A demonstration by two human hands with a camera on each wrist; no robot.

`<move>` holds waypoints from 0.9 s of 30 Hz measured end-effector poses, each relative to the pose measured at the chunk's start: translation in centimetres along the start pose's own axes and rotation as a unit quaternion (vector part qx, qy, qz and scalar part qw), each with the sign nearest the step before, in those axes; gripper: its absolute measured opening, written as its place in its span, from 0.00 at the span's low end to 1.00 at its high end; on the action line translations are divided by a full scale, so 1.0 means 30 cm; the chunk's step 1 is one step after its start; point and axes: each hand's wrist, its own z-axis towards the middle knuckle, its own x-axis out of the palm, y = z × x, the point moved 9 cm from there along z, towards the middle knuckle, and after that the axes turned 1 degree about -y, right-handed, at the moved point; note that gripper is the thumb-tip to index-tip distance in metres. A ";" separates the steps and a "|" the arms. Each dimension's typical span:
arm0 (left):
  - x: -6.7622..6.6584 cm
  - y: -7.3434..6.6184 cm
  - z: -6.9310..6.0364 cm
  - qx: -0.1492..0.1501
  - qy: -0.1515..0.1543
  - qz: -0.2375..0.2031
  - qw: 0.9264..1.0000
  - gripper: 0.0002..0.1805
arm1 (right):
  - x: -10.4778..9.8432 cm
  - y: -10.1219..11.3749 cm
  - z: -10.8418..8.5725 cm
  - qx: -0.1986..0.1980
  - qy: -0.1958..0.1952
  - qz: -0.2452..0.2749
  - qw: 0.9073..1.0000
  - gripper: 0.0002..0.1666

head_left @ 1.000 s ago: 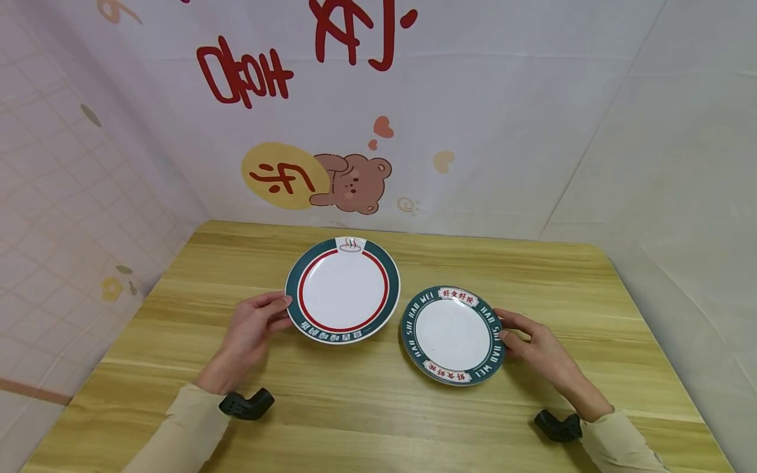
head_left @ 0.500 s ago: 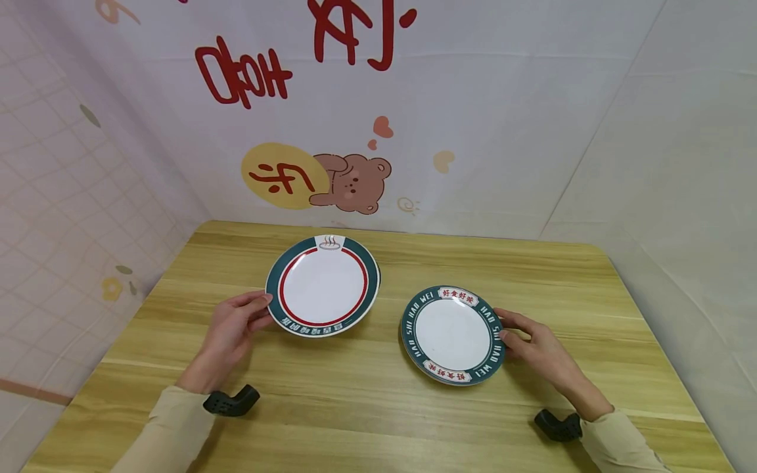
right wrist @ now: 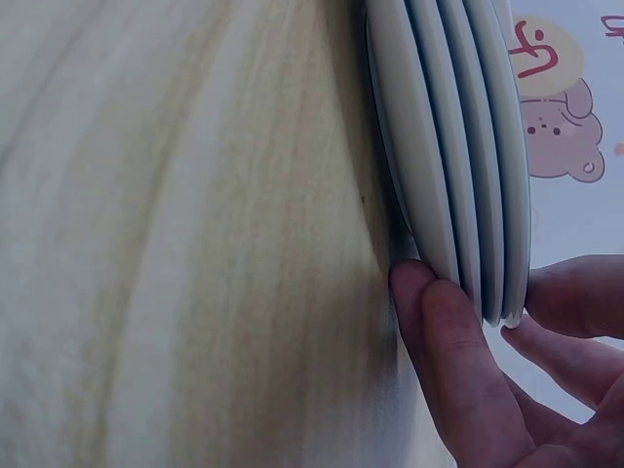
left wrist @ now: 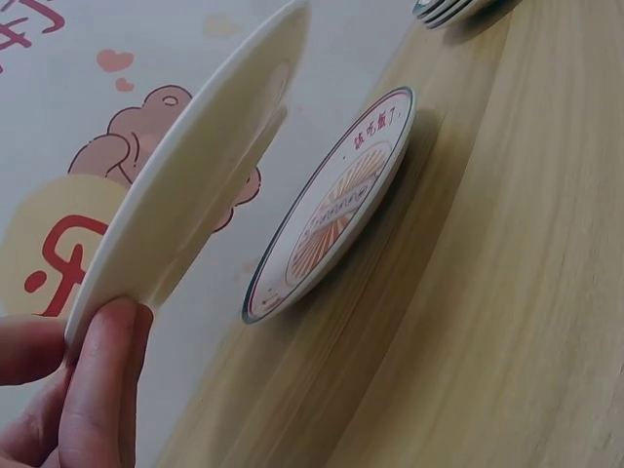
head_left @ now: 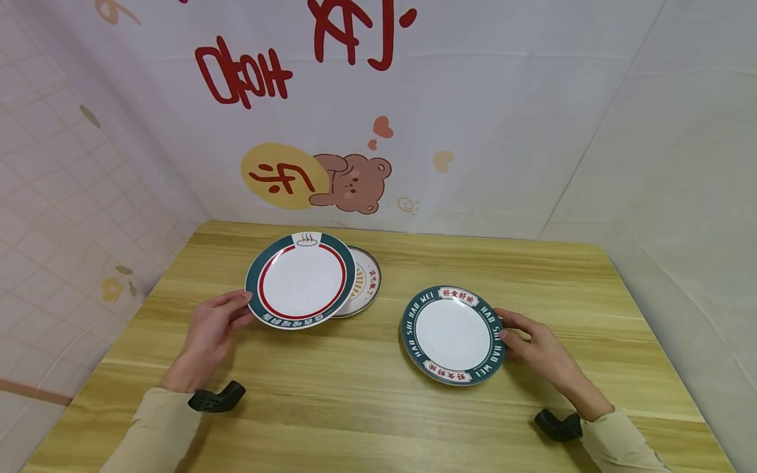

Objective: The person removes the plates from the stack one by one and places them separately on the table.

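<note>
My left hand point(head_left: 207, 335) pinches the left edge of a white plate with a green rim and red ring point(head_left: 303, 282). That plate is raised off the table, its pale underside point(left wrist: 195, 175) showing in the left wrist view. Beneath and to its right, partly covered in the head view, lies a plate with a sunburst print point(left wrist: 336, 210). My right hand point(head_left: 547, 355) grips the right edge of a stack of several plates, thumb on the top one, which has a lettered green rim point(head_left: 452, 336). The right wrist view shows the stacked edges point(right wrist: 458, 166) between thumb and fingers.
The wooden table point(head_left: 367, 407) meets a printed cloth backdrop point(head_left: 497, 131) at its far edge, and more cloth stands on both sides. A black strap piece sits at each wrist.
My left hand has moved left with its plate, uncovering part of the sunburst plate beneath. My right hand and the stack have stayed in place.
</note>
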 end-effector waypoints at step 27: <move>-0.161 -0.007 0.051 -0.012 -0.050 -0.073 0.996 0.13 | -0.001 0.006 -0.002 -0.006 0.001 -0.009 1.000 0.31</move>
